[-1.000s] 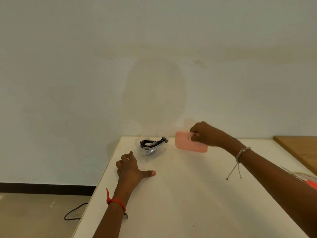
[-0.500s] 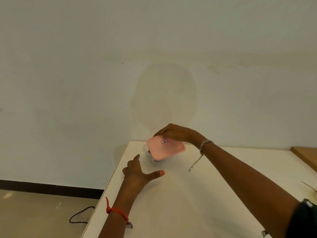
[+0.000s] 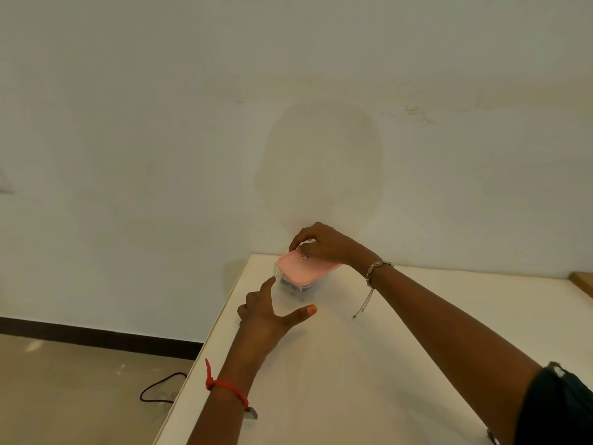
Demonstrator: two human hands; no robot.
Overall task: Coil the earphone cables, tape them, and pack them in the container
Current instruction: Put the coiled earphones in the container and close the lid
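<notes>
While over container, lid under right hand.

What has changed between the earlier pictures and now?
The right hand carried the pink lid left, from beside the clear container to over it, still gripping it. The left hand lifted and reached toward the container. The container stayed at the table corner.

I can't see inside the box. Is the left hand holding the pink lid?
No, the right hand grips the pink lid over the container; the left hand is open.
</notes>
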